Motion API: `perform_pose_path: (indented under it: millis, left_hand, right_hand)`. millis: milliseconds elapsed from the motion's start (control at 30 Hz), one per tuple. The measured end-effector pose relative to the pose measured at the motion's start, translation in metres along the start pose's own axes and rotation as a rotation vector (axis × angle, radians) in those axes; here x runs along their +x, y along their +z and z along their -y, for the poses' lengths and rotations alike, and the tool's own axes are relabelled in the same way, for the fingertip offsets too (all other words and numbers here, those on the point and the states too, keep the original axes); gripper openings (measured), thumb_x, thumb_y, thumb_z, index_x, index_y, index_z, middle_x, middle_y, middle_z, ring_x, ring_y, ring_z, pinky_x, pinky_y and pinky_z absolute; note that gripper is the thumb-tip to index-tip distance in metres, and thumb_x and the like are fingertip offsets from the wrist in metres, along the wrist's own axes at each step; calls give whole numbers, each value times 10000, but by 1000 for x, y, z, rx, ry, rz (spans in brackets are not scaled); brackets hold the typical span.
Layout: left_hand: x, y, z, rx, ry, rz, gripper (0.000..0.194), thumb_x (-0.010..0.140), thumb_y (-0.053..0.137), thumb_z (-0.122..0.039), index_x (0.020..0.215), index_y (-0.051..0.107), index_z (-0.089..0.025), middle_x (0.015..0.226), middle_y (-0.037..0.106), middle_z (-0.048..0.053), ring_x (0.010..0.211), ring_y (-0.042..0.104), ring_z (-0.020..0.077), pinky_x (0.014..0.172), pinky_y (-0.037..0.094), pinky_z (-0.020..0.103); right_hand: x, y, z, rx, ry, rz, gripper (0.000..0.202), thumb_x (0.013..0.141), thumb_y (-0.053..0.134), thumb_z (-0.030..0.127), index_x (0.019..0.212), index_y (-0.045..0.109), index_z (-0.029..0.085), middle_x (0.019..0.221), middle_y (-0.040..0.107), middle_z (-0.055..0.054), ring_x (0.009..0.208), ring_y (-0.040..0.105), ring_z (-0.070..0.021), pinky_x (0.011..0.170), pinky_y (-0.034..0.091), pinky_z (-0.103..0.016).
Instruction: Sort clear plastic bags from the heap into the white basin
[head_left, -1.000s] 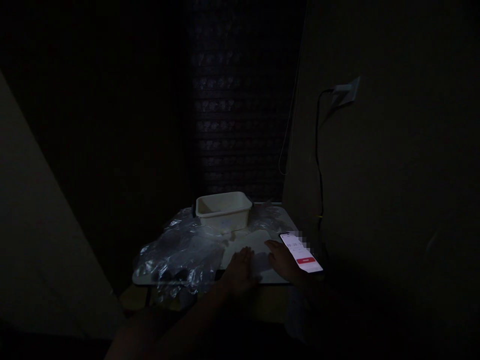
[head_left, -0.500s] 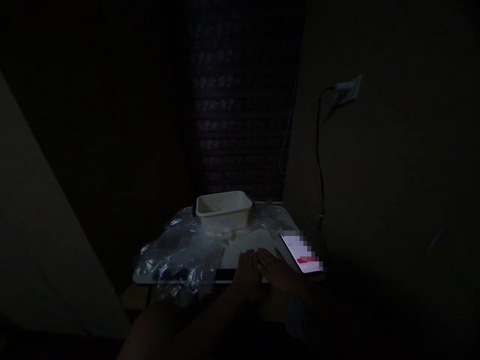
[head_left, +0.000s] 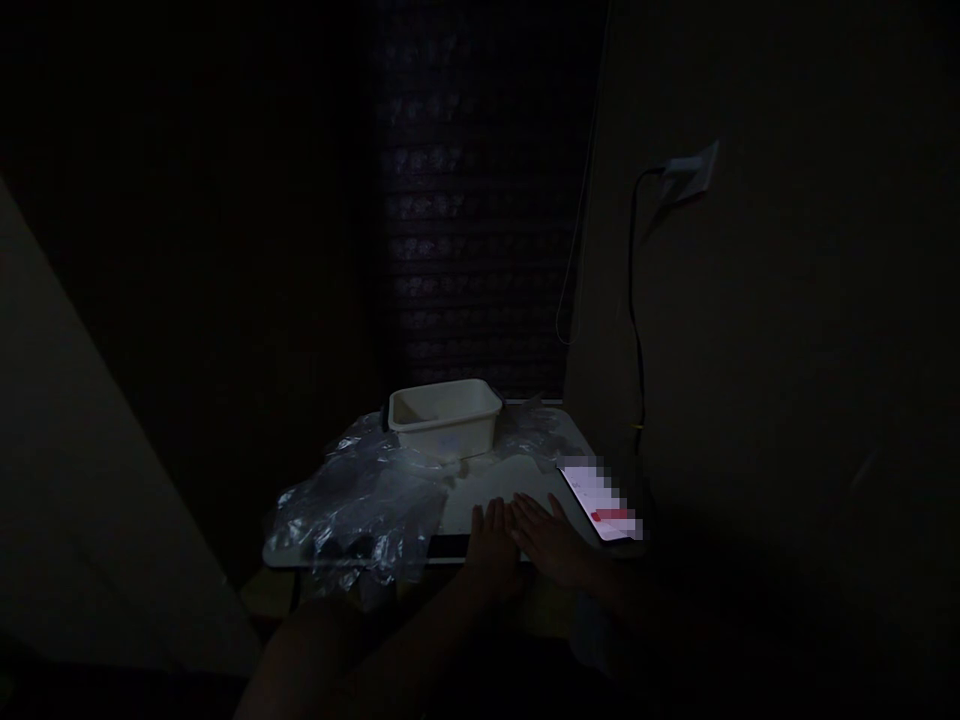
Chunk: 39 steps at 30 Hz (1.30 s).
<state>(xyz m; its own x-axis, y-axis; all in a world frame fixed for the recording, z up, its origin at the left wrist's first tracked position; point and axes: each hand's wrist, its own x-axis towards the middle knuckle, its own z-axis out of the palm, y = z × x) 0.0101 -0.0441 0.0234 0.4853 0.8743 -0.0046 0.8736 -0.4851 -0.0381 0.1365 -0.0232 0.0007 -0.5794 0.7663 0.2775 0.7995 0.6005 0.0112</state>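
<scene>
On a small table (head_left: 300, 553) in a dark room, we laid our left hand (head_left: 491, 535) and right hand (head_left: 551, 535) flat, fingers spread, gripping nothing, on a pale sheet (head_left: 491, 488) just left of a glowing phone (head_left: 600, 500); nothing was lifted yet.

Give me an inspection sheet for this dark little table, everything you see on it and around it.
Surface: small pale table, dimly lit.
Job's things: white sheet under both hands; lit phone at the right edge.
Clutter: crumpled clear plastic on the left; cream plastic tub at the back.
Hands: left hand and right hand flat, fingers spread, side by side, holding nothing.
Cables: black cord hanging from a wall socket.
Surroundings: dark walls, patterned blind behind.
</scene>
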Motion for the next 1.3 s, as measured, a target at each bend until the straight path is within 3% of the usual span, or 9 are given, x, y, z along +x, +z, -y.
perform_pose_path:
  millis: [467,1200,1300]
  left_hand:
    - [3,11,-1,62,-21,-91,626,664,309,-423,1177,206,-80,1212,228,147,1111,92,285,847,55,499]
    - [3,8,-1,64,-26,-47,578,670,333,-371,1162,250,-78,1215,220,147,1110,103,285,843,73,501]
    - [2,7,-1,89,-32,-41,576,667,346,-359,1148,270,-51,1207,227,167,1106,118,288,849,68,494]
  right_hand:
    - [0,0,0,0,-6,22,446,782,90,350,1151,265,173,1194,302,-67,1104,198,-164,868,99,-441]
    - [2,-4,-3,20,-21,38,429,780,105,351,1138,287,201,1190,312,-48,1100,212,-158,868,107,-439]
    - [7,-9,-9,13,40,-3,426,781,105,344,1138,287,199,1188,317,-43,1090,235,-151,872,120,-420]
